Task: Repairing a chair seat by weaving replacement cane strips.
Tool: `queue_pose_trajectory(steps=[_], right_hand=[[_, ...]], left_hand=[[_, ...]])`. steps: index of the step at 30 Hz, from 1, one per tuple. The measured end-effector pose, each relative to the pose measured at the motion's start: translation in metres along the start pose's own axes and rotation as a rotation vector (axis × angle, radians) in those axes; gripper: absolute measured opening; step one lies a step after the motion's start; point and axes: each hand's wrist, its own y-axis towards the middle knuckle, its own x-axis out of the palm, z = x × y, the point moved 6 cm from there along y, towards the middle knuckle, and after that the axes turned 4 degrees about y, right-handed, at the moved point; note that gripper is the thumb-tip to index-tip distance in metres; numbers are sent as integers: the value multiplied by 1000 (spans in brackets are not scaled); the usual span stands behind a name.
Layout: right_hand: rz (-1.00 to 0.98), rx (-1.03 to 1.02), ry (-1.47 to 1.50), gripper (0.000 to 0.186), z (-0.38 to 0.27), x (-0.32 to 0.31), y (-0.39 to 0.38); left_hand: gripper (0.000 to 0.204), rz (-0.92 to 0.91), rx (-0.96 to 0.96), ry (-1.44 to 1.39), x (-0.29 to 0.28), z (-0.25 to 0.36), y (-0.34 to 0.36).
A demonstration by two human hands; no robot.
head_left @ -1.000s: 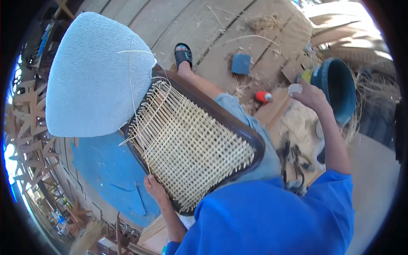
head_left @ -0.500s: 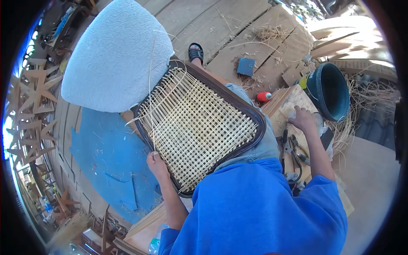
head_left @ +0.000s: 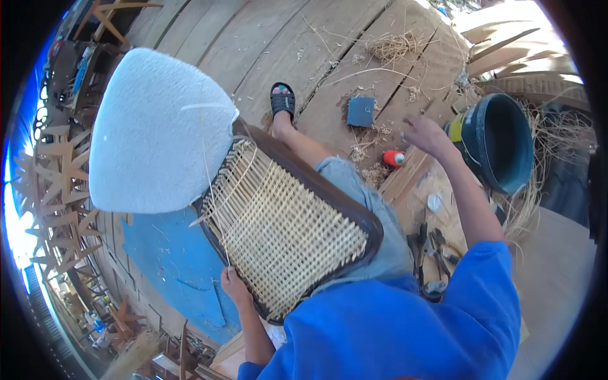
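Observation:
Across my lap lies a dark wooden frame (head_left: pixel 339 202) with a woven cane seat panel (head_left: pixel 288 228). Its far-left part shows mostly strands in one direction. My left hand (head_left: pixel 234 285) is closed at the frame's left edge, pinching a long pale cane strand (head_left: pixel 209 170) that loops up over the light-blue towelling-covered backrest (head_left: pixel 158 136). My right hand (head_left: pixel 425 134) is in the air beyond the wooden bench, near the dark green bucket (head_left: pixel 503 144). Its fingers are stretched out and somewhat apart, with nothing visible in them.
On the bench at my right are pliers and other hand tools (head_left: pixel 437 256) and a small clear round item (head_left: pixel 434 202). Past it are a red bottle (head_left: pixel 393 158), a blue-grey square (head_left: pixel 360 111) and cane scraps (head_left: pixel 392 47). A blue sheet (head_left: pixel 171 266) covers floor at left.
My right hand has lifted off the bench, away from the small clear item, and moved forward and left. My left hand stays on the strand at the frame's edge. The view has shifted.

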Motion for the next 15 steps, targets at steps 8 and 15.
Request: queue_pose_trajectory(steps=[8, 15], right_hand=[[817, -248, -101, 51, 75, -60, 179], [788, -140, -261, 59, 40, -90, 294]], left_hand=[[13, -16, -63, 58, 6, -15, 4], [9, 51, -139, -69, 4, -14, -8]])
